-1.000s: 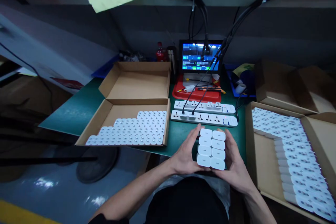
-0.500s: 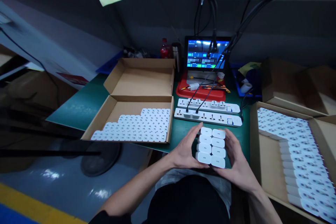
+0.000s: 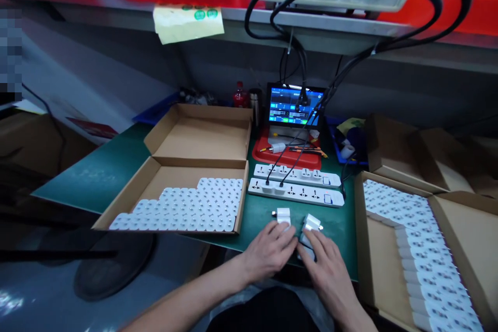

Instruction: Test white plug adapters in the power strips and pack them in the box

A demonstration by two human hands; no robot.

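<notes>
Two groups of white chargers lie on the green mat near its front edge. My left hand (image 3: 268, 249) rests over the left chargers (image 3: 284, 214), fingers bent down on them and hiding most of them. Over the right chargers (image 3: 312, 222), my right hand (image 3: 327, 264) has its fingers spread along their side; these chargers sit tilted, and metal prongs stick out to the right. Just beyond them are two white power strips (image 3: 315, 196). An open carton (image 3: 167, 168) of upright chargers stands at the left, and another carton (image 3: 383, 249) with chargers at the right.
Behind the strips, a red tray (image 3: 260, 153) holds cables and an adapter before a lit screen (image 3: 294, 106). Black cables (image 3: 303, 57) hang from the shelf. A red bottle (image 3: 239, 96) and metal flask (image 3: 254, 104) stand at the back. Blue trays flank the back.
The block of chargers held between both hands is now down on the mat in two groups, lying on their sides. My hands have moved over them. The view has tilted up, showing more shelf.
</notes>
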